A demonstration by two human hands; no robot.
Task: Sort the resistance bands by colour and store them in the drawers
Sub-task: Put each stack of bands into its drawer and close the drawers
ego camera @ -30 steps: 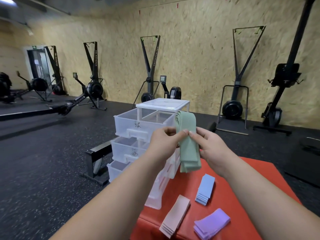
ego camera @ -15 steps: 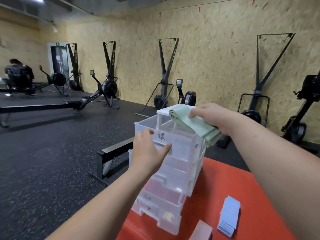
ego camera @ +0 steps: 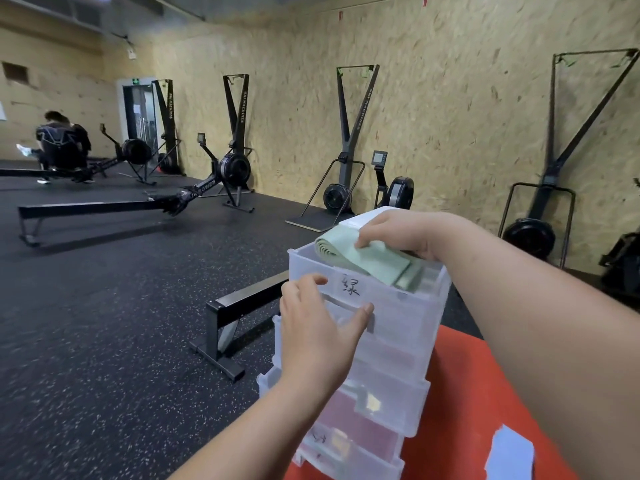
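Our right hand grips the folded bundle of pale green resistance bands, fingers curled over its top; the thumb is hidden, so we cannot tell how it sits underneath. Our left hand is apart from it and lower, fingers loosely spread against the front of the translucent plastic top drawer, thumb touching the handle and holding nothing.

The bundle lies at the mouth of that pulled-out drawer, which carries a handwritten label. Its long axis runs diagonally, from the far left corner toward the near right. The rounded fold points away from us to the left and sits about level with the rim. The cut ends point back toward our right arm and seem to dip inside.

We judge the main risk to be that raised fold. If we let go before it drops below the rim, it could snag when the drawer slides shut. The springy bands might also unfold once released.

The drawer stack stands near the edge of the red padded surface, so a hard push from our left hand could shift it.
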